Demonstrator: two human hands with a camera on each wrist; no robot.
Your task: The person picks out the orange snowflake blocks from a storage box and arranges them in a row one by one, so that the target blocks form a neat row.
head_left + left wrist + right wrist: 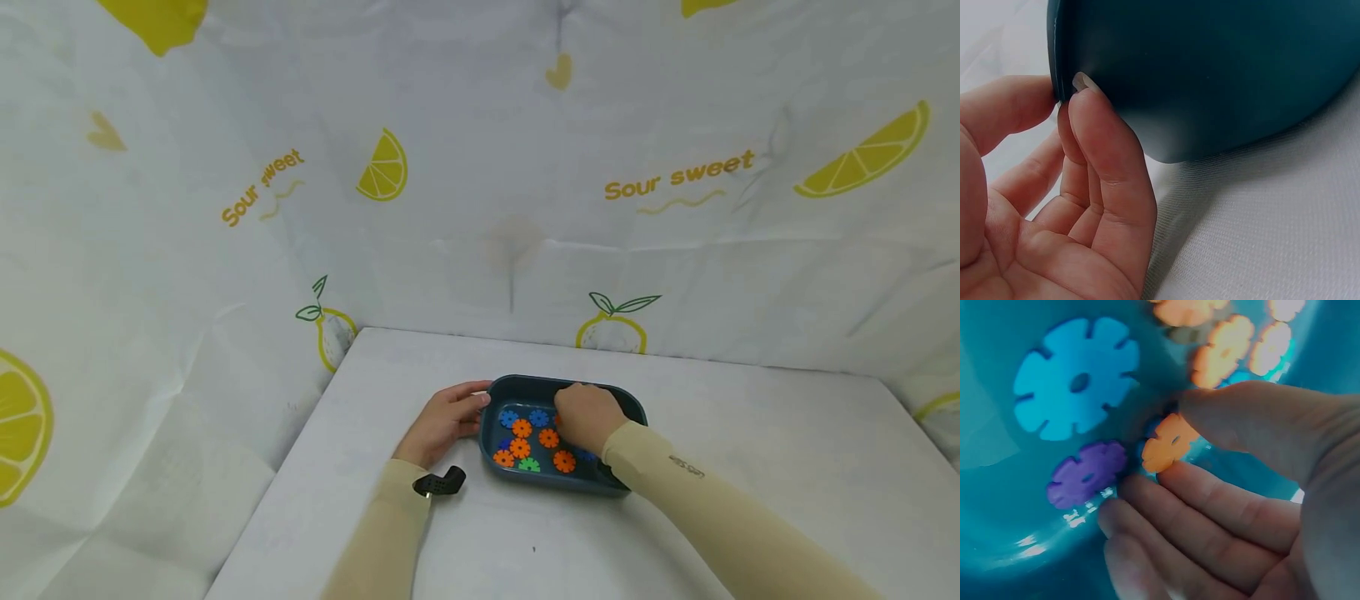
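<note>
A dark teal plastic tray (555, 481) holds several notched interlocking discs, among them an orange disc (565, 461) and a green disc (528, 464). At its left end, my left hand (442, 421) pinches the rim; the left wrist view has thumb and fingers on either side of the tray wall (1210, 81). Inside the tray's right half is my right hand (588, 417). In the right wrist view, its thumb and index finger pinch an orange disc (1169, 444), with a dark blue piece partly hidden behind. Beside the fingertips lie a purple disc (1087, 475) and a larger-looking blue disc (1077, 379).
The tray rests on a white-covered table (750, 467). Behind and to the left hangs a white cloth (465, 167) with lemon prints. A black strap piece (441, 482) sits on my left wrist, close to the tray's front left corner.
</note>
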